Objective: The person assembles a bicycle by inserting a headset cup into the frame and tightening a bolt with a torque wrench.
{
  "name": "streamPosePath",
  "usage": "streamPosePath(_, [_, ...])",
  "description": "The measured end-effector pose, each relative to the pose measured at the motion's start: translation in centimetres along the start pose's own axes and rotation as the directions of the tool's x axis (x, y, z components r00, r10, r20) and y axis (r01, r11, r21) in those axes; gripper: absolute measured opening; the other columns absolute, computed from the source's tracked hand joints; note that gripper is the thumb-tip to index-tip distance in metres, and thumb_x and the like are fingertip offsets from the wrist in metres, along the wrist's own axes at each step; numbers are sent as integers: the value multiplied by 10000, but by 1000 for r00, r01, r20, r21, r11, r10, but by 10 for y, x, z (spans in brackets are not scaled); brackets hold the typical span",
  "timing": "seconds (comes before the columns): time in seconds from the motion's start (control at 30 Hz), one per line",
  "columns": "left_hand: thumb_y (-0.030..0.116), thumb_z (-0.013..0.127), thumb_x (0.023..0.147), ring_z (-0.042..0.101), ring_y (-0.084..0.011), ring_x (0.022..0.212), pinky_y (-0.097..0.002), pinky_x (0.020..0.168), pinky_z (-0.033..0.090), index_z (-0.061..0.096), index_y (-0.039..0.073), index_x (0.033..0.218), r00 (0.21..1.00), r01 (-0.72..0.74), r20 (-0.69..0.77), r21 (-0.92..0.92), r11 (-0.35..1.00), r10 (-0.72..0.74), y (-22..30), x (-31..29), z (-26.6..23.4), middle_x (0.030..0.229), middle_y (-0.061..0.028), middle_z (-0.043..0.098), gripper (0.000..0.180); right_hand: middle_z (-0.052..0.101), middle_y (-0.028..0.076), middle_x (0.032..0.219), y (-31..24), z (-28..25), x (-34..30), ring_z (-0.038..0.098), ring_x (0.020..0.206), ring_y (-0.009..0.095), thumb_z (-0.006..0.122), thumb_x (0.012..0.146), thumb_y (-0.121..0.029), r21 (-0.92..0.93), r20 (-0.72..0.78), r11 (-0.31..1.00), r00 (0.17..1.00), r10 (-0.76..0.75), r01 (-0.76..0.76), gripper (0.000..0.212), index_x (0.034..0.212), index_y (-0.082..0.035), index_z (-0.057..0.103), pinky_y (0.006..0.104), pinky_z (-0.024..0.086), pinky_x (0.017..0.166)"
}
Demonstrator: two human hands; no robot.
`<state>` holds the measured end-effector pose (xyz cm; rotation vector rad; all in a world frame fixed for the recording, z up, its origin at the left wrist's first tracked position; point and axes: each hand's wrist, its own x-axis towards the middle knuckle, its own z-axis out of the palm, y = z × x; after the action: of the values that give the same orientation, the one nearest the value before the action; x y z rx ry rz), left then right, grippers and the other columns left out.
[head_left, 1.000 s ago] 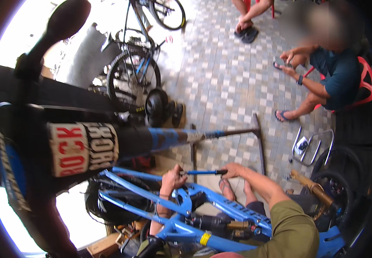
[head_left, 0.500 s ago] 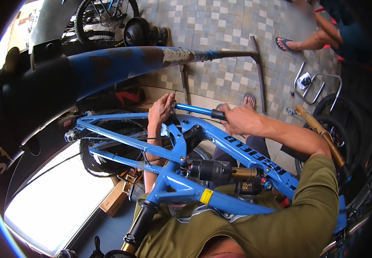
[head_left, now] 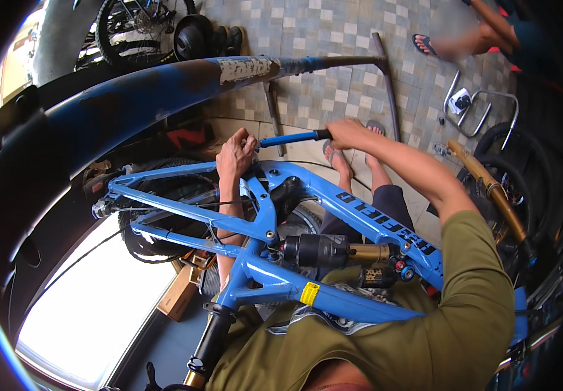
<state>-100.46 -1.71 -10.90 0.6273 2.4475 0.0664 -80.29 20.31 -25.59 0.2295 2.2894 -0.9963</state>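
Note:
A blue bicycle frame (head_left: 353,218) with a black-and-gold rear shock (head_left: 317,253) lies across the view in front of my body. Just beyond its far edge is a long wrench (head_left: 288,139) with a blue shaft and a black grip. My right hand (head_left: 348,133) is wrapped round the grip end. At the other end, my left hand (head_left: 234,156) is closed about the wrench's head, its forearm passing behind the frame tubes. What the head sits on is hidden by my left fingers.
A worn blue-brown stand tube (head_left: 183,85) arches over the work. A gold fork (head_left: 490,182) and tyres (head_left: 542,169) stand at right. A person's sandalled foot (head_left: 428,44) is at far right. A bent metal tube stand (head_left: 480,107) and a cardboard box (head_left: 178,294) lie about.
My right hand has swung the wrench's grip end away from the frame, so the shaft now slopes up to the right. My left hand stays at the head. The view has shifted slightly.

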Motion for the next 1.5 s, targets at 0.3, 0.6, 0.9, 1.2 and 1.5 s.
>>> streamPosePath(0.3, [433, 556, 940, 657, -454, 970, -526, 793, 512, 622, 100, 989, 993, 91, -79, 12, 996, -90, -10, -25, -8, 973, -192, 714, 343, 717, 197, 1022, -20, -2, 23, 697, 1010, 372, 675, 796, -175, 8, -21, 991, 991, -130, 130, 318, 1083, -37, 657, 496, 558, 831])
streamPosePath(0.6, [430, 550, 935, 665, -434, 974, -513, 787, 513, 631, 102, 981, 998, 58, -8, -11, 998, -58, -5, -9, -8, 985, -174, 725, 341, 716, 212, 843, -14, -28, -38, 713, 825, 411, 685, 781, -254, -143, -67, 972, 978, -200, 189, 397, 1056, 26, 626, 507, 562, 724])
streamPosePath(0.9, [454, 461, 979, 636, -438, 977, -512, 780, 480, 590, 102, 980, 993, 64, 104, -73, 995, -56, -11, -18, -13, 925, -179, 684, 375, 714, 249, 892, -133, -112, -148, 710, 776, 453, 592, 869, -184, -221, 96, 928, 953, -287, 301, 415, 1217, 17, 487, 594, 517, 730])
streamPosePath(1.2, [444, 466, 987, 632, -474, 966, -545, 781, 490, 583, 112, 989, 999, 29, 35, 1, 1000, -29, -14, -11, -2, 937, -218, 690, 352, 733, 194, 944, -56, -59, -68, 711, 930, 383, 618, 834, -183, -78, 97, 997, 995, -14, 22, 351, 1155, -41, 607, 529, 537, 784])
streamPosePath(1.5, [420, 490, 964, 628, -493, 970, -564, 795, 497, 582, 95, 976, 996, 84, -4, 25, 996, -84, -9, -10, -3, 945, -246, 685, 338, 676, 185, 1070, -20, 17, 44, 677, 1038, 398, 655, 890, -205, -5, -77, 993, 990, -122, 122, 305, 1161, -77, 597, 524, 542, 840])
